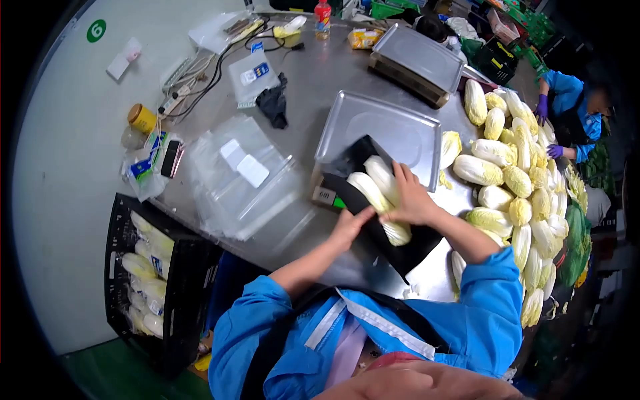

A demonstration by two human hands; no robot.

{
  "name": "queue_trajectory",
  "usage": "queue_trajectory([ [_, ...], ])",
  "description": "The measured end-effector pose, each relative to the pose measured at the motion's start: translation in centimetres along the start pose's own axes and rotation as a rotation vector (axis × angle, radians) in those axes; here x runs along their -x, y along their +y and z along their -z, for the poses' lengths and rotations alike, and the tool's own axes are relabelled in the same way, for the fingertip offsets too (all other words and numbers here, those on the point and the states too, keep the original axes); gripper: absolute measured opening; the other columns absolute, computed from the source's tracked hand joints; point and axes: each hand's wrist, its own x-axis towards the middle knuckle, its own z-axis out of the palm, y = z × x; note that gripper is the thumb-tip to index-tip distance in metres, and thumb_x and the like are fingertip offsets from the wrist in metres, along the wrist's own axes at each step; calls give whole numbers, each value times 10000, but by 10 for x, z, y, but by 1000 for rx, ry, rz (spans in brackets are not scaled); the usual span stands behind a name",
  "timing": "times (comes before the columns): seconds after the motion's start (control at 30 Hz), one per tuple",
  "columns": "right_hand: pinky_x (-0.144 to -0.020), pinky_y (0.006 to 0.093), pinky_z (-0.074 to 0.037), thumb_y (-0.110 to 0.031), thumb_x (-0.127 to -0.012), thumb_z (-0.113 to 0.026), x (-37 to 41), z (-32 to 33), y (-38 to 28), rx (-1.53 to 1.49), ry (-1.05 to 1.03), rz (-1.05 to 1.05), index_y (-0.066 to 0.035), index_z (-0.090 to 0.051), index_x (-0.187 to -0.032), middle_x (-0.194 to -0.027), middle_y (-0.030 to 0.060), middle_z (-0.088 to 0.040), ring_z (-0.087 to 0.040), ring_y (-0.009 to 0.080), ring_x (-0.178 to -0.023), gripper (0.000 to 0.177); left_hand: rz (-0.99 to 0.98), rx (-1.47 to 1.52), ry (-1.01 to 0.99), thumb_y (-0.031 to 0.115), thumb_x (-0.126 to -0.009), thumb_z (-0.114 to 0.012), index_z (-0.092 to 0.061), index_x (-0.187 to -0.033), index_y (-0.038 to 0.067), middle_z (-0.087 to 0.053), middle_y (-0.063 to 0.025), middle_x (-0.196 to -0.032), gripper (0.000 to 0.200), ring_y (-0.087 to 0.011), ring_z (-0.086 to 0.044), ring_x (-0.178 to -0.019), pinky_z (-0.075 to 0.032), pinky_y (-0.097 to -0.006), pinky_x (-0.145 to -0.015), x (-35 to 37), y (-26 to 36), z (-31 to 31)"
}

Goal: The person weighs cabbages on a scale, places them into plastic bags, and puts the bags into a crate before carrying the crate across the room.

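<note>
Two napa cabbages (371, 192) lie side by side on a black sheet-like wrap (407, 257), tilted over the near edge of a metal-topped scale (390, 130). My left hand (351, 228) is closed on the near left side of the wrap, its thumb close to the lower cabbage. From the right, my right hand (412, 200) curls around the cabbages, with its fingers along the upper one and its thumb on the lower one. The scale's display is partly covered by the wrap.
A large heap of napa cabbages (497, 160) fills the right side, where a co-worker in purple gloves (555, 151) stands. Clear plastic bags (233, 193) lie left, beside a black crate (167, 293) of packed cabbages. A second scale (420, 57) stands behind.
</note>
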Motion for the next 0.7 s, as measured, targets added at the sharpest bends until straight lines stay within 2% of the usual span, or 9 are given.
queue_trajectory([
  [0.1, -945, 499, -320, -565, -425, -771, 58, -43, -11, 8, 3, -70, 30, -86, -1331, -1314, 278, -221, -299, 436, -1192, 1282, -171, -307, 28, 326, -858, -537, -279, -1286, 18, -426, -104, -1215, 588, -190, -468, -1072, -445, -317, -822, 52, -56, -7],
  [0.2, -949, 481, -324, -515, -467, -781, 114, -89, -27, -235, -100, -302, 38, -75, -1326, -1307, 274, -237, -313, 430, -1179, 1242, 408, -256, -259, 426, -852, -499, -160, -1326, 43, -330, -124, -1283, 698, -246, -414, -1130, -500, -413, -696, 102, -54, 14],
  [0.27, -945, 483, -325, -521, -474, -772, 147, -146, -30, -253, -93, -441, 28, -93, -1325, -1304, 260, -250, -326, 424, -1168, 1220, 660, -1162, -718, 406, -803, -554, -578, -1052, 33, -608, -145, -957, 450, -191, -592, -910, -501, -330, -661, 91, -40, 52],
  [0.3, -941, 491, -324, -523, -477, -768, 155, -156, -41, -215, -133, -524, 22, -99, -1326, -1305, 253, -254, -326, 417, -1168, 1211, 339, -1182, -648, 342, -771, -568, -665, -841, 64, -645, -108, -762, 302, -222, -625, -792, -489, -341, -687, 98, -17, 74],
  [0.37, -936, 498, -320, -523, -478, -765, 160, -157, -74, -126, -73, -550, 15, -107, -1328, -1312, 246, -252, -323, 411, -1169, 1203, 47, -1530, 47, 253, -751, -565, -655, -810, 94, -631, -109, -871, 192, -277, -594, -828, -437, -422, -737, 74, -24, 137],
  [0.43, -922, 513, -312, -515, -477, -762, 163, -164, -104, -66, 32, -579, -1, -124, -1332, -1333, 226, -242, -316, 388, -1175, 1184, -366, -1741, 367, 252, -701, -636, -644, -748, 101, -602, -105, -836, 158, -282, -547, -836, -373, -422, -780, 60, 7, 171],
  [0.53, -917, 501, -310, -506, -480, -761, 151, -172, -136, -22, 117, -559, -3, -150, -1327, -1335, 197, -253, -329, 378, -1165, 1159, -565, -1686, 501, 259, -672, -673, -655, -747, 117, -622, -83, -779, 162, -249, -585, -744, -406, -406, -737, 40, 5, 214],
  [0.63, -907, 487, -314, -501, -476, -761, 157, -184, -158, -20, 251, -605, -4, -161, -1324, -1333, 190, -259, -336, 374, -1154, 1151, -377, -1476, 400, 197, -661, -693, -640, -761, 62, -606, -82, -727, 177, -253, -575, -713, -432, -388, -682, 47, 20, 238],
  [0.7, -901, 478, -318, -497, -475, -762, 155, -190, -165, -13, 331, -626, -4, -173, -1319, -1324, 187, -274, -344, 370, -1143, 1141, -408, -940, 385, 229, -706, -655, -651, -771, 66, -609, -88, -741, 176, -255, -584, -684, -452, -352, -643, 69, 50, 237],
])
